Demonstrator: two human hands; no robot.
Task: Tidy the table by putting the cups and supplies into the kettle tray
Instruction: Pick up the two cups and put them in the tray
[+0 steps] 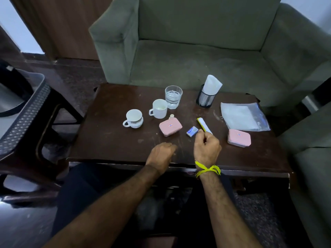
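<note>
Two white cups stand on the dark table (111, 140): one cup (134, 118) at the left, a second cup (159, 108) beside a glass of water (173, 96). A pink box (170, 126) lies in the middle and another pink box (239, 138) lies at the right. A small blue packet (192, 131) rests next to a white and yellow stick packet (204, 125). My right hand (206, 146) is closed around the near end of that stick packet. My left hand (162, 154) rests curled on the table near the front edge, holding nothing. No kettle tray is in view.
A black mesh holder with white napkins (207, 93) stands at the back right. A clear plastic bag (243, 116) lies flat on the right. A green sofa (197, 51) is behind the table. A dark plastic stool (26, 113) stands at the left.
</note>
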